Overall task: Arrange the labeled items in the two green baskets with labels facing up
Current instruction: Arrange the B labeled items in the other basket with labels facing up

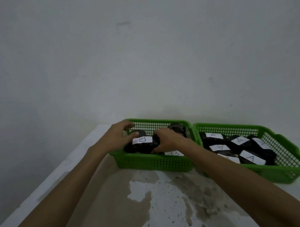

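Over the left basket (150, 164), the right hand (166, 139) pinches a soft-looking black bundle (141, 147); left hand (118, 135) fingers spread.

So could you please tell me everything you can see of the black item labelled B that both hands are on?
The B-labelled black bundle looks wrapped in crinkled dark plastic, with a white paper label facing up. It lies across other dark items in the left green basket. The right hand grips one end; the left hand touches the other.
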A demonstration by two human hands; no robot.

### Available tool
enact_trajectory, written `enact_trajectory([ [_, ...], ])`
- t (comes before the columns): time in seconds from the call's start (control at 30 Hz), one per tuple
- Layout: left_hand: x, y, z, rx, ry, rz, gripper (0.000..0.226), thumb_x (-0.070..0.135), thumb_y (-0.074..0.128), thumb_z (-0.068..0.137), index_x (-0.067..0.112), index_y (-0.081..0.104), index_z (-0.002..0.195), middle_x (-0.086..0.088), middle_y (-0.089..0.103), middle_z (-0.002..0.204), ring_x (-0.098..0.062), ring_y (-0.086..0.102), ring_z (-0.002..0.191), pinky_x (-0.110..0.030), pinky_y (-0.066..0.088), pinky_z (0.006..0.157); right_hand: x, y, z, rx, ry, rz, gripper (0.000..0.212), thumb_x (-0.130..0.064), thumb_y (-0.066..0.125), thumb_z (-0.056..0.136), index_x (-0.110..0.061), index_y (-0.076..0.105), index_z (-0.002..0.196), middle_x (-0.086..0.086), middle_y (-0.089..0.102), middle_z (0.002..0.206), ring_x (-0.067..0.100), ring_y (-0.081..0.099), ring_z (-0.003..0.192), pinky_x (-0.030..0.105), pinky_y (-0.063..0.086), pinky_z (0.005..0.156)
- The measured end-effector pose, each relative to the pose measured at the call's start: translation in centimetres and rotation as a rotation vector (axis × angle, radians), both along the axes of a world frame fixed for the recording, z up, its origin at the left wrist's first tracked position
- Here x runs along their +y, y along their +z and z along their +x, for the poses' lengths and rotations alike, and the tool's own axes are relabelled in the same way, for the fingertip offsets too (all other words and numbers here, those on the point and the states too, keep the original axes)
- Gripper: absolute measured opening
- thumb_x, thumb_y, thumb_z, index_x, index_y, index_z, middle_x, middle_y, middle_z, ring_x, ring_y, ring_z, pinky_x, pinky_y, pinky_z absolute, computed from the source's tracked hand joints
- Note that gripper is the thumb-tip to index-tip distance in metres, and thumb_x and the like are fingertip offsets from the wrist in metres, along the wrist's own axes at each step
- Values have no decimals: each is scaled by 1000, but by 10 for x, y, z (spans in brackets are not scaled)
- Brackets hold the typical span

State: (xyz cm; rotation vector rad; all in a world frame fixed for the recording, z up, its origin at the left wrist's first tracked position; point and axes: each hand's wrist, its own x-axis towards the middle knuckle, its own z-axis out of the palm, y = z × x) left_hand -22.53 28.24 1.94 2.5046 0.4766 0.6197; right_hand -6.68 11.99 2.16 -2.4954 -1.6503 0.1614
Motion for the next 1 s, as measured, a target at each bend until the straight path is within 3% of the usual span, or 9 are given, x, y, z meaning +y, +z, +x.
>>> enact_trajectory([
  [0.07, 10, -10, -1, 17, 12, 43, 42, 41, 65, 90, 19, 60, 126, -1, 62, 125, -14, 57, 110, -33, 48, 92, 14, -7, 2, 35, 9, -74, 41, -32, 78, 84, -9, 59, 113, 12, 63, 111, 30, 61, 97, 41, 54, 84],
  [0.17, 22, -21, -1, 53, 48, 94, 38, 40, 64, 91, 24, 60, 125, 2, 62, 126, -17, 58, 113, -39, 51, 90, 26, -20, 6, 86, 5, -139, 38, -30, 76, 86, -10, 60, 115, 13, 65, 113, 30, 64, 98, 43, 56, 87],
  [0.37, 24, -29, 18, 89, 138, 168, 38, 42, 66, 87, 22, 62, 119, 1, 63, 122, -19, 59, 106, -32, 46, 75, 34, -27, 15, 121, 12, -224, 35, -27, 71, 89, -13, 60, 120, 12, 66, 116, 29, 65, 98, 44, 56, 88],
  [0.57, 32, -33, 60, 214, 110, 126, 50, 41, 71, 84, 14, 60, 124, -7, 62, 122, -23, 60, 104, -34, 50, 78, 27, -16, 16, 136, 67, -223, 68, -45, 73, 85, -11, 51, 139, 9, 59, 133, 28, 61, 114, 43, 52, 100],
  [0.7, 45, -43, 89, 341, 67, 74, 57, 43, 80, 74, 13, 58, 117, -10, 63, 117, -25, 61, 99, -38, 54, 81, 7, -1, 25, 139, 43, -84, 63, -61, 71, 80, -15, 61, 121, 5, 66, 117, 24, 64, 102, 42, 55, 92],
  [0.77, 52, -52, 100, 398, 73, 101, 67, 50, 83, 68, 15, 56, 119, -11, 62, 120, -27, 61, 102, -42, 55, 85, -4, 4, 35, 95, 32, -33, 58, -59, 69, 82, -14, 61, 118, 6, 67, 112, 23, 64, 98, 44, 56, 88],
  [0.9, 56, -66, 113, 500, 116, 144, 95, 56, 82, 66, 15, 41, 141, -13, 48, 137, -32, 50, 123, -44, 48, 99, -27, 12, 52, 33, 29, 22, 50, -51, 68, 88, -15, 61, 122, 4, 67, 112, 20, 63, 97, 38, 56, 85],
  [1.0, 55, -68, 120, 498, 134, 103, 99, 54, 84, 64, 13, 38, 142, -14, 46, 139, -32, 51, 124, -42, 48, 99, -42, 12, 62, -14, 21, 50, 47, -48, 67, 89, -15, 62, 122, 4, 67, 112, 18, 62, 93, 36, 56, 81],
])
